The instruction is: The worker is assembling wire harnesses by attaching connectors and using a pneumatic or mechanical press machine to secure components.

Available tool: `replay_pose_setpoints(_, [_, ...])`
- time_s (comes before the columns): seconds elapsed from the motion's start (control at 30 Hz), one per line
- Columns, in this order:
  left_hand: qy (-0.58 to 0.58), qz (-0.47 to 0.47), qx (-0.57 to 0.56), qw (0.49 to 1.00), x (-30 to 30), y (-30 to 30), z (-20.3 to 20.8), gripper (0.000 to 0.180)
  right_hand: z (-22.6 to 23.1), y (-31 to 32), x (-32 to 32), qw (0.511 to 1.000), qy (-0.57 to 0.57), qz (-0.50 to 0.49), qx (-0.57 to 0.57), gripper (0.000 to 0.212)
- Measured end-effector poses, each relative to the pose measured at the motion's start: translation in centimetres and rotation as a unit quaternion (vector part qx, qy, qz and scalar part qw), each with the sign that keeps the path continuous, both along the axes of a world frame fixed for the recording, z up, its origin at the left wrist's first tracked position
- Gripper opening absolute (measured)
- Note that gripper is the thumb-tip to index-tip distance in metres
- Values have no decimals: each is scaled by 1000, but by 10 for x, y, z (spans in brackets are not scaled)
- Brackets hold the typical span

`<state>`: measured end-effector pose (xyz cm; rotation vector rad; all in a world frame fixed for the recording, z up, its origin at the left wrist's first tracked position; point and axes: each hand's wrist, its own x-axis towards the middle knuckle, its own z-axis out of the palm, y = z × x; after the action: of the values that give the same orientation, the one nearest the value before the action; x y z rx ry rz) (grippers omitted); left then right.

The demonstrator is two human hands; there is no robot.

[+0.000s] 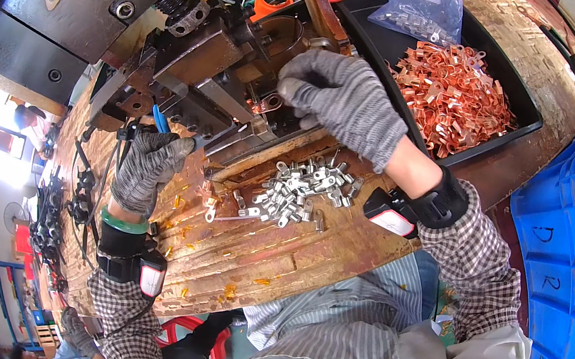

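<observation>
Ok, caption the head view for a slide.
Gloved right hand places a copper lug in a press; left hand waits.

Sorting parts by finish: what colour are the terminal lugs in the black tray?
Copper-orange, shiny; the terminal lugs are heaped in the black tray. Head view shows it best.

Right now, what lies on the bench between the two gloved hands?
In the head view, a heap of silver terminal lugs lies on the wooden bench, between the left hand and right hand.
</observation>
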<state>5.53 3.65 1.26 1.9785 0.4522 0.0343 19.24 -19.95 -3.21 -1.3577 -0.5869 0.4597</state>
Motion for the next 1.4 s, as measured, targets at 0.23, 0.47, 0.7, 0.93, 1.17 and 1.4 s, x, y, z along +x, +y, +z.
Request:
replay_pose_setpoints(0.23, [-6, -14, 23, 1000, -1, 2, -2, 16, 9, -38, -9, 992, -25, -108, 61, 15])
replay_pose_setpoints(0.47, [12, -5, 24, 1000, 3, -3, 0, 17, 1, -71, -17, 987, -1, -147, 60, 17])
replay_pose_setpoints(0.7, [3, -112, 25, 993, -26, 6, 5, 31, 10, -78, -45, 997, -6, 14, -70, 16])
replay_pose_setpoints(0.93, [-101, -300, 313, 896, -70, -56, -12, 34, -62, -30, -153, 962, 204, 152, 103, 43])
replay_pose_setpoints(1.17, [46, 103, 551, 827, -174, 33, -44, 54, -64, -16, -159, 963, 250, 38, 88, 27])
replay_pose_setpoints(1.4, [-51, 248, 150, 956, -165, 39, -72, 36, -54, -34, -159, 991, 105, -14, 86, 29])
